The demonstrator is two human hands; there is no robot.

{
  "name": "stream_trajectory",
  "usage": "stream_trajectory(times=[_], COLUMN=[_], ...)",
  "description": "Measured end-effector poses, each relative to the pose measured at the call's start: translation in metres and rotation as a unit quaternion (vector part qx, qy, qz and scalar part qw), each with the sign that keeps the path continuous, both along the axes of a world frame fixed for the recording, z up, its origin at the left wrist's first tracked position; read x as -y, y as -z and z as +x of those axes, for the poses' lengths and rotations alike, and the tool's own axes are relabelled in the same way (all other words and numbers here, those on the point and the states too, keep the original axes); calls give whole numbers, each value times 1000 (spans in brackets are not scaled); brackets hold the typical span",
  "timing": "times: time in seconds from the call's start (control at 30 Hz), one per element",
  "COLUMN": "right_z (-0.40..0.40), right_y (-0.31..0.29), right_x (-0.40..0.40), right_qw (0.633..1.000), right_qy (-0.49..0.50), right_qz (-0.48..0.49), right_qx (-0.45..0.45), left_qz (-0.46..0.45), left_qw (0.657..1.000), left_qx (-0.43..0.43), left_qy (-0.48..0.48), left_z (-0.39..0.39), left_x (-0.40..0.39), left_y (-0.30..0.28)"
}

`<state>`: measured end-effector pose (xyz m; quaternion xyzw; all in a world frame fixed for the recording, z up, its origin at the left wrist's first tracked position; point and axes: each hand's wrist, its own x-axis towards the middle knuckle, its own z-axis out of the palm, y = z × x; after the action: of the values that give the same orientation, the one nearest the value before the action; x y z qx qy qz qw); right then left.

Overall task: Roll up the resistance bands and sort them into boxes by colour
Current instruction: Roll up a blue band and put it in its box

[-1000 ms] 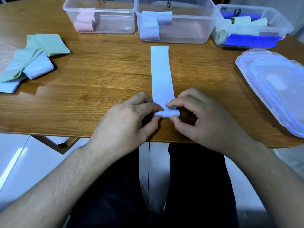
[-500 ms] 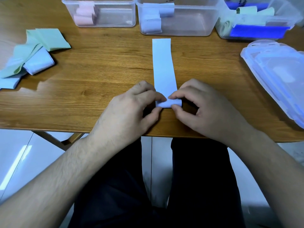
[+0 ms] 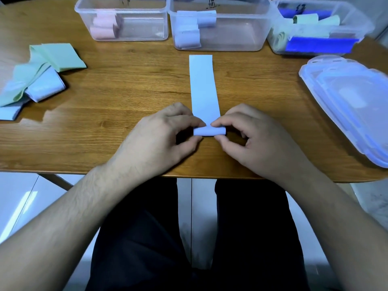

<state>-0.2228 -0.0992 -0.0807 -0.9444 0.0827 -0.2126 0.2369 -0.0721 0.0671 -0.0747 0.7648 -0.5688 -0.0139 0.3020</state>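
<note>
A pale blue resistance band lies flat on the wooden table, stretching away from me. Its near end is rolled into a small tube. My left hand pinches the tube's left end between thumb and forefinger. My right hand pinches its right end the same way. At the back stand three clear boxes: the left box with pink rolls, the middle box with pale blue rolls, the right box with green rolls and a dark blue band.
A heap of unrolled green and pale blue bands lies at the table's left. Stacked clear box lids sit at the right edge. The table's front edge runs just under my wrists.
The rolled part has grown thicker and moved a little up the band; the flat length is shorter. Both hands keep their pinch on the roll.
</note>
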Motion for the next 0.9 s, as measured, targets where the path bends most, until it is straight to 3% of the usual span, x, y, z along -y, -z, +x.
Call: stream_trajectory(times=[0.27, 0.9], right_z=[-5, -2], right_y=[-1, -5], right_x=[-3, -6], right_qw=[999, 1000], right_qy=[-35, 22], right_qz=[8, 0], right_qx=[4, -12], left_qz=[-7, -22], left_qw=[999, 999], left_qx=[-31, -25], left_qy=[21, 13], left_z=[-5, -3], left_x=[-5, -2], left_y=[-1, 1])
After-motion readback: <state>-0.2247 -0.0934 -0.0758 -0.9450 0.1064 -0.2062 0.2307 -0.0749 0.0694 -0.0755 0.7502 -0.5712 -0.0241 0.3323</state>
